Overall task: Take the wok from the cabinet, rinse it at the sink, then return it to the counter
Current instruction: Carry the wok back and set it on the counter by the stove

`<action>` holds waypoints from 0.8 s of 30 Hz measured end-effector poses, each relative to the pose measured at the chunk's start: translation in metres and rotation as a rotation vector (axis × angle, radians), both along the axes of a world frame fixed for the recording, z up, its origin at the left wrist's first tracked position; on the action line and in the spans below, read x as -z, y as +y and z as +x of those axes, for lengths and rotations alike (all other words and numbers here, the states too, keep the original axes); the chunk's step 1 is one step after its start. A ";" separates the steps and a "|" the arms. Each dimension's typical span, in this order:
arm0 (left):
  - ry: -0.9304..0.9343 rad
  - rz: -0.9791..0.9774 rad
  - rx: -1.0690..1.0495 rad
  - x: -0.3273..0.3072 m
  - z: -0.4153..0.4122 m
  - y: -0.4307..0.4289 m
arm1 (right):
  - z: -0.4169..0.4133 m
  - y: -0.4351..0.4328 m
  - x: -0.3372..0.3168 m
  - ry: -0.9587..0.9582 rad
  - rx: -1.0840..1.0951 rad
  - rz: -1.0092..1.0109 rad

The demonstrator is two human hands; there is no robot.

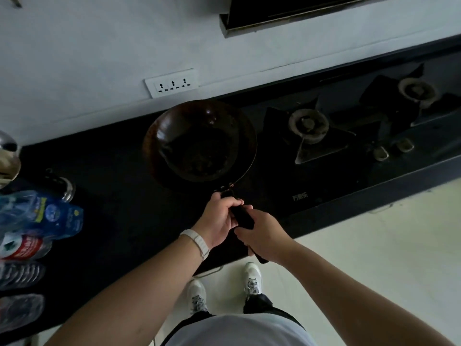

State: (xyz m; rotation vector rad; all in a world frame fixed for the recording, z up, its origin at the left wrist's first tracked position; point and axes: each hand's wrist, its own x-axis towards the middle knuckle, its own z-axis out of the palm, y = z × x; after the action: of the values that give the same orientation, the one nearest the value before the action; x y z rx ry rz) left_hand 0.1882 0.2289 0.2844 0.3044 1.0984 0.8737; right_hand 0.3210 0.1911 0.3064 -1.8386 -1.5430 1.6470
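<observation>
A dark round wok (199, 141) with a long black handle sits over the black counter (112, 196), just left of the gas hob. Whether its base touches the counter I cannot tell. My left hand (219, 221), with a white band at the wrist, grips the handle close to the bowl. My right hand (262, 236) grips the same handle further back, near its end. The wok's inside looks dark and stained. No sink or cabinet is in view.
A two-burner gas hob (349, 136) lies to the right of the wok. Several plastic water bottles (37, 221) and a metal kettle (7, 156) stand at the counter's left end. A wall socket strip (172, 83) is behind the wok, a range hood (324, 13) above.
</observation>
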 end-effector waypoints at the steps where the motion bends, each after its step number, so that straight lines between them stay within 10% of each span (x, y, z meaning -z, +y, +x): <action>1: 0.000 -0.001 0.018 0.001 -0.002 0.002 | -0.004 -0.001 0.000 -0.009 0.018 -0.001; 24: 0.065 -0.011 0.208 0.020 -0.059 0.001 | -0.056 -0.016 0.018 0.080 0.114 -0.051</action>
State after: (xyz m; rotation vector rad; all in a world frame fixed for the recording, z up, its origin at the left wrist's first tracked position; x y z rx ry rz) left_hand 0.1290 0.2299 0.2641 0.4325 1.1090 0.6764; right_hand 0.2651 0.1751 0.2885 -1.8266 -1.3497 1.7003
